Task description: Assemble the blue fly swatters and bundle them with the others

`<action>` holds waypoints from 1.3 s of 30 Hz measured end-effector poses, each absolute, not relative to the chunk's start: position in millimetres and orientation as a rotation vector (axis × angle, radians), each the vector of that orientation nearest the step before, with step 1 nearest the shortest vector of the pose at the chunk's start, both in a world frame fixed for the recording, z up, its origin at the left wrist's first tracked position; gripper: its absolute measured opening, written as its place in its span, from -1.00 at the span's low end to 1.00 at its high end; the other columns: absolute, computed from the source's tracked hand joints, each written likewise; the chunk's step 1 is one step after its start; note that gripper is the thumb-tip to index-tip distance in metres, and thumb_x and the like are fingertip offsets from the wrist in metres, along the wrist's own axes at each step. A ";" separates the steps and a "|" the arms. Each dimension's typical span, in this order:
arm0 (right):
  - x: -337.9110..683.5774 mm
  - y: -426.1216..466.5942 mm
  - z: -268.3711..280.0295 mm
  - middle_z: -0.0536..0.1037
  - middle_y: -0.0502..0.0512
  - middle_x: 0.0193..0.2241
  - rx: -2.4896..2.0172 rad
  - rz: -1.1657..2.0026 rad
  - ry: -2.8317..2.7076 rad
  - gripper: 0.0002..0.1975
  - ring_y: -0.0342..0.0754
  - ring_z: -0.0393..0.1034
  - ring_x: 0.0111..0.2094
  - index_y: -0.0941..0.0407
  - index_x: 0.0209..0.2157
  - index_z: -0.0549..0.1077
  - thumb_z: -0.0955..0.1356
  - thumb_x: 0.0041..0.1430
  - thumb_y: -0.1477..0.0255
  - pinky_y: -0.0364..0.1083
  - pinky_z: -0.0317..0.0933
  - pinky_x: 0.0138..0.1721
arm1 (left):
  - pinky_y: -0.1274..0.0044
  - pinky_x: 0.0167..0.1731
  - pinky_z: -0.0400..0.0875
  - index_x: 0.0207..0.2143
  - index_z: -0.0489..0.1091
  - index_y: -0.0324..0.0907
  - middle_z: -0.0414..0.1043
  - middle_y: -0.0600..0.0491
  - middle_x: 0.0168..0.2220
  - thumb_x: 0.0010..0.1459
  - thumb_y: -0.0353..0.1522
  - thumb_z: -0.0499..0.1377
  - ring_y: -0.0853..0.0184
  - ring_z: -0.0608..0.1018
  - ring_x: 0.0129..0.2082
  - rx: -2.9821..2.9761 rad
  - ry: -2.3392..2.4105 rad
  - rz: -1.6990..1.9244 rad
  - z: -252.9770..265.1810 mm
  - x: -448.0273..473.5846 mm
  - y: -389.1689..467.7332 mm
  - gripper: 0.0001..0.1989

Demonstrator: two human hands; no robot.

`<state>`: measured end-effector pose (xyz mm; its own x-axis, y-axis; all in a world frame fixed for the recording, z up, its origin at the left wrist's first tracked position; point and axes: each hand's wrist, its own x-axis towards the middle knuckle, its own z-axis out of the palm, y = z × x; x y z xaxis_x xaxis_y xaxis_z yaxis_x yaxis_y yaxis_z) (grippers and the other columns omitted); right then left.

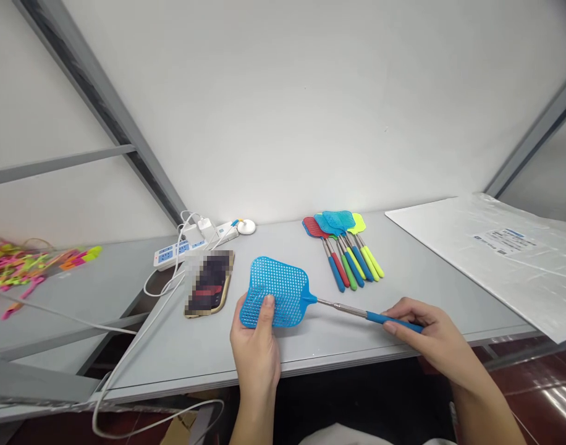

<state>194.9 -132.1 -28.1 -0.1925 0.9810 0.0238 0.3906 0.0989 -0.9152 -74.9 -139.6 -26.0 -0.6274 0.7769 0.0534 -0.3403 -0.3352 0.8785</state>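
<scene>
Low in the head view, just left of middle, the left hand [256, 346] pinches a blue fly swatter [311, 299] by its flat head [283, 284], thumb on top. At lower right, the right hand [431, 330] curls round the handle [375, 317]. More fly swatters [361, 262] lie right of the middle. Holding both ends gently and in line should keep the thin metal rod [343, 307] straight.

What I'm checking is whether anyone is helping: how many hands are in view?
2. The left hand grips the mesh head of the blue fly swatter; the right hand holds its handle. No other shows.
</scene>
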 end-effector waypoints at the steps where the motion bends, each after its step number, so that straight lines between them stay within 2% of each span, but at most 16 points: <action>1: 194.6 -132.2 -27.4 0.49 -0.03 -0.49 -1.358 1.086 -1.706 -0.73 -0.09 0.33 -0.41 0.07 -0.34 0.54 0.40 0.14 0.14 -0.13 0.16 -0.37 | 0.51 -0.16 0.50 -0.05 0.46 -0.16 0.56 0.00 -0.18 0.02 -0.22 0.38 0.30 0.59 -0.17 0.644 1.169 1.981 -28.0 -75.2 -140.0 -0.56; 6: 192.6 -132.5 -23.2 0.55 0.01 -0.37 -1.338 1.131 -1.865 -0.73 -0.04 0.38 -0.31 0.05 -0.31 0.54 0.38 0.16 0.14 -0.10 0.20 -0.29 | 0.45 -0.17 0.52 -0.16 0.53 -0.25 0.58 -0.06 -0.21 0.01 -0.22 0.38 0.25 0.60 -0.22 0.813 1.186 1.717 -34.7 -77.0 -143.4 -0.63; 13: 190.4 -133.6 -22.9 0.55 0.01 -0.37 -1.365 1.061 -1.801 -0.71 -0.03 0.41 -0.31 0.04 -0.27 0.52 0.33 0.21 0.12 -0.10 0.24 -0.27 | 0.46 -0.10 0.49 -0.14 0.52 -0.21 0.57 -0.04 -0.14 0.04 -0.22 0.36 0.27 0.58 -0.15 0.767 1.168 1.808 -30.2 -75.9 -140.3 -0.64; 18: 192.0 -135.6 -28.0 0.57 0.03 -0.34 -1.375 0.960 -1.690 -0.73 0.02 0.44 -0.26 0.03 -0.26 0.54 0.34 0.20 0.14 -0.08 0.29 -0.21 | 0.51 -0.37 0.54 -0.20 0.52 -0.21 0.56 0.01 -0.23 0.03 -0.26 0.36 0.31 0.58 -0.34 0.800 1.132 1.771 -24.2 -72.9 -141.7 -0.70; 20: 192.9 -136.5 -28.6 0.56 0.04 -0.39 -1.385 0.966 -1.653 -0.73 0.04 0.45 -0.26 0.03 -0.25 0.54 0.34 0.21 0.14 -0.06 0.30 -0.24 | 0.51 -0.44 0.53 -0.21 0.51 -0.21 0.55 0.03 -0.27 0.05 -0.26 0.35 0.33 0.56 -0.40 0.823 1.114 1.758 -22.3 -72.1 -142.6 -0.73; 23: 192.2 -135.8 -27.9 0.55 0.04 -0.41 -1.377 0.994 -1.635 -0.73 0.04 0.45 -0.27 0.03 -0.25 0.55 0.35 0.20 0.15 -0.07 0.30 -0.28 | 0.50 -0.40 0.53 -0.21 0.50 -0.19 0.53 0.06 -0.28 0.09 -0.27 0.32 0.35 0.54 -0.39 0.856 1.088 1.725 -20.7 -72.2 -143.0 -0.76; 26: 186.3 -132.7 -26.6 0.51 0.01 -0.46 -1.323 1.009 -1.641 -0.72 -0.05 0.39 -0.38 0.07 -0.28 0.53 0.35 0.19 0.15 -0.11 0.25 -0.33 | 0.50 -0.34 0.52 -0.21 0.48 -0.19 0.50 0.07 -0.29 0.13 -0.28 0.29 0.37 0.54 -0.39 0.858 1.064 1.711 -19.0 -73.7 -143.8 -0.79; 30: 174.5 -130.2 -20.0 0.39 -0.04 -0.57 -1.270 1.043 -1.733 -0.68 -0.11 0.28 -0.48 0.09 -0.30 0.51 0.32 0.21 0.12 -0.13 0.20 -0.41 | 0.50 -0.41 0.50 -0.19 0.44 -0.14 0.46 0.11 -0.32 0.15 -0.26 0.28 0.40 0.51 -0.44 0.743 0.999 1.754 -16.6 -78.1 -147.3 -0.79; 36: 174.5 -134.9 0.3 0.56 0.06 -0.44 -1.338 0.879 -1.815 -0.70 0.05 0.46 -0.36 0.05 -0.31 0.56 0.36 0.17 0.12 -0.06 0.33 -0.35 | 0.51 -0.37 0.50 -0.17 0.43 -0.15 0.46 0.07 -0.27 0.09 -0.24 0.33 0.39 0.51 -0.38 0.721 1.091 1.742 -18.1 -83.8 -154.4 -0.71; 39: 172.3 -137.5 4.8 0.58 0.05 -0.40 -1.297 0.729 -1.829 -0.80 0.02 0.47 -0.41 0.01 -0.27 0.56 0.40 0.14 0.20 -0.08 0.35 -0.41 | 0.52 -0.40 0.49 -0.15 0.42 -0.13 0.45 0.07 -0.25 0.10 -0.21 0.31 0.39 0.50 -0.38 0.694 1.114 1.813 -17.6 -82.4 -158.0 -0.70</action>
